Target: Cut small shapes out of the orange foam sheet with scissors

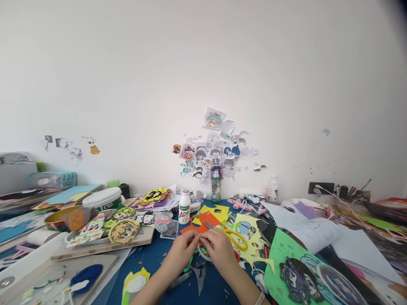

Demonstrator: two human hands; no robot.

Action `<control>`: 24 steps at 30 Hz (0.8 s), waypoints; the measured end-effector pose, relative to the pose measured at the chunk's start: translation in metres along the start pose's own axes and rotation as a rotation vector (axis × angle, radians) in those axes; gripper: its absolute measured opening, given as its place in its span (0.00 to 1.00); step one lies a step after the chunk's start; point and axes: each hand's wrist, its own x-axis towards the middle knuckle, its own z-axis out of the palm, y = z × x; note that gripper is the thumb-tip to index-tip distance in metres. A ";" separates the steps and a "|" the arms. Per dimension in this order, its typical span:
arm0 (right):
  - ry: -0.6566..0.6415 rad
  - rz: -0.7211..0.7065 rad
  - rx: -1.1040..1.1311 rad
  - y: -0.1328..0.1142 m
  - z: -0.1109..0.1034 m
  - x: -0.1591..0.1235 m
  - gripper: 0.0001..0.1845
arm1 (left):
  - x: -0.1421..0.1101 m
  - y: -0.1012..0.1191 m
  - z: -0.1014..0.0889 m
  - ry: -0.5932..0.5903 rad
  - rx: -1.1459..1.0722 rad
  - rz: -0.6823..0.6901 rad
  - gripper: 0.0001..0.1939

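My left hand [182, 250] and my right hand [220, 250] meet over the blue table [152, 262], fingertips pinched together on a roll of clear tape [203, 253] lying between them. Both hands are closed around it. Just beyond my right hand lie yellow-handled scissors [235, 238] on orange paper [201, 223] and yellow paper scraps [251, 237]. A grey strip of cut paper [200, 277] lies under my wrists.
A white AD bottle [184, 206] and a green bottle [216, 186] stand behind the hands. Left: a white tub [102, 198], cartoon cut-outs on a board [124, 231]. Right: green sheet with a character cut-out [297, 277], white papers [305, 228]. Stickers [213, 148] cover the wall.
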 end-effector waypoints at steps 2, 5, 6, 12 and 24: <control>0.011 0.001 0.003 0.000 0.000 0.000 0.08 | -0.001 0.001 -0.001 -0.004 0.017 0.008 0.15; 0.024 0.006 0.001 -0.002 -0.002 0.000 0.08 | -0.002 0.003 -0.002 -0.010 0.058 0.030 0.14; 0.027 0.008 -0.001 -0.003 -0.003 0.000 0.08 | -0.003 0.004 -0.002 -0.013 0.075 0.037 0.14; 0.013 0.030 -0.012 -0.006 -0.003 -0.001 0.09 | -0.007 0.005 -0.001 -0.016 0.267 0.072 0.12; -0.115 -0.027 0.048 -0.006 -0.011 -0.002 0.08 | -0.014 0.011 -0.005 -0.081 0.451 0.147 0.11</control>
